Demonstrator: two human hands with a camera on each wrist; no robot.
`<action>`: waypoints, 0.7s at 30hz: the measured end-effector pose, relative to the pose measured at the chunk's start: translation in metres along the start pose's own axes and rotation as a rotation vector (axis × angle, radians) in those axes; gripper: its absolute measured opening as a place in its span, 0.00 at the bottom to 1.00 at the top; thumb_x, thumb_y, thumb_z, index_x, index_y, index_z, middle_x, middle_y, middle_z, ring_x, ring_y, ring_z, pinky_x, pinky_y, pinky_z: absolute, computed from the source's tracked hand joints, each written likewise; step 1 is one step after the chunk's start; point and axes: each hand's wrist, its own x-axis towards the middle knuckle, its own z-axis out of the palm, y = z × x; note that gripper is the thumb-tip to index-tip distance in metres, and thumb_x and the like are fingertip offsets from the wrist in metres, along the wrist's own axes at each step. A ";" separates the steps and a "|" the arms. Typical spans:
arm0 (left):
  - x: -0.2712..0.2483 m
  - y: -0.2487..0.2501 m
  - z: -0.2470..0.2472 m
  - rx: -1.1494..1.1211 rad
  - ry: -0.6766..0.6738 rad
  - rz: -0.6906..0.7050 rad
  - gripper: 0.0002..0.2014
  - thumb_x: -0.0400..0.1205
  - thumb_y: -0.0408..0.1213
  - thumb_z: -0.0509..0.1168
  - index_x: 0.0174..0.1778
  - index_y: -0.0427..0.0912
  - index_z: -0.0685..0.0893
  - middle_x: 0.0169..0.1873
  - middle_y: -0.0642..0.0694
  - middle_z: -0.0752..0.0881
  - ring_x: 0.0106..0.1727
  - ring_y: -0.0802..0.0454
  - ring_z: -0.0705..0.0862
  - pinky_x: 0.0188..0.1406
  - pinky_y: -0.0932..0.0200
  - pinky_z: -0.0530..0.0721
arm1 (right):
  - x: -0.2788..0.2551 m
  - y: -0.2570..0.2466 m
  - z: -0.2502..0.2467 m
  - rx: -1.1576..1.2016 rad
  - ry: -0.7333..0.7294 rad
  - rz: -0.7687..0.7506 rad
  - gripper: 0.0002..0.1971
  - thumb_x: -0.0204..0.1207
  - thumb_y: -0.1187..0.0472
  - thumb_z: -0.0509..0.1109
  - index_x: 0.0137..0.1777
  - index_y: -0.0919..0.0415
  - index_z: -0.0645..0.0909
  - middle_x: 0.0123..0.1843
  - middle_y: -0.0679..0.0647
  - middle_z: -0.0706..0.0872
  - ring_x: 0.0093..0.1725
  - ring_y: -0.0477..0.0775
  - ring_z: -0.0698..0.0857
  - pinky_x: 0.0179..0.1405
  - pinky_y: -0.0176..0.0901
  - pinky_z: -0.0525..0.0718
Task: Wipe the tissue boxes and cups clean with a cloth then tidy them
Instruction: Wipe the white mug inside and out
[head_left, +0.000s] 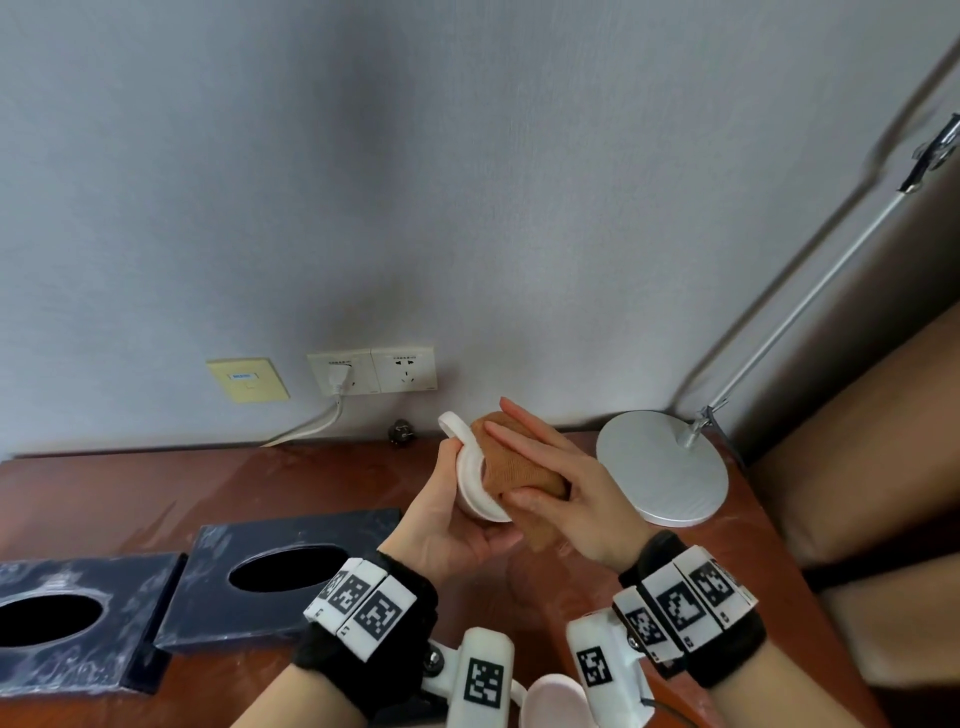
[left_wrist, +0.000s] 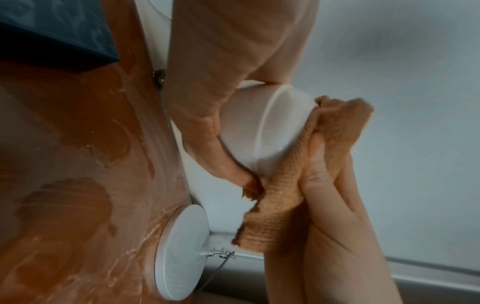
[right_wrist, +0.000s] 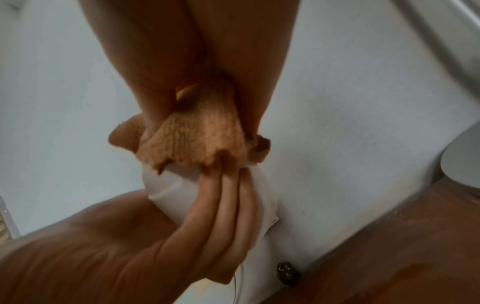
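- Above the wooden table (head_left: 156, 483), just in front of the lamp base (head_left: 662, 467), you hold the white cup (head_left: 475, 480) tipped on its side, your left hand (head_left: 457, 530) curled round its body.
- Your right hand (head_left: 566, 493) grips the orange cloth (head_left: 519, 462), fingers laid flat over it, pushed into the cup's mouth.
- Turn the cup against the cloth so every part of the wall gets wiped; keep that left grip firm.
- Left of the lamp base, two black tissue boxes (head_left: 291, 571) wait; their tops look streaked.
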 end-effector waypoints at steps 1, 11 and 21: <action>0.000 -0.001 -0.001 -0.006 -0.005 0.002 0.32 0.75 0.62 0.66 0.64 0.39 0.82 0.57 0.35 0.87 0.57 0.37 0.86 0.50 0.40 0.87 | 0.000 0.000 -0.002 0.034 0.017 0.015 0.27 0.73 0.65 0.70 0.71 0.45 0.74 0.79 0.38 0.65 0.78 0.38 0.65 0.79 0.41 0.63; -0.001 -0.010 0.006 0.093 0.056 0.094 0.32 0.76 0.65 0.61 0.64 0.41 0.82 0.48 0.38 0.90 0.47 0.42 0.89 0.41 0.45 0.88 | -0.008 -0.010 0.017 -0.114 0.101 0.033 0.24 0.74 0.41 0.58 0.71 0.31 0.67 0.80 0.34 0.57 0.79 0.37 0.58 0.78 0.40 0.59; -0.018 -0.035 0.012 0.073 0.019 0.227 0.24 0.78 0.58 0.63 0.60 0.42 0.82 0.43 0.39 0.91 0.43 0.45 0.90 0.42 0.46 0.89 | -0.026 -0.019 0.012 0.321 0.430 0.239 0.14 0.84 0.59 0.57 0.62 0.55 0.82 0.52 0.47 0.90 0.54 0.41 0.87 0.64 0.40 0.81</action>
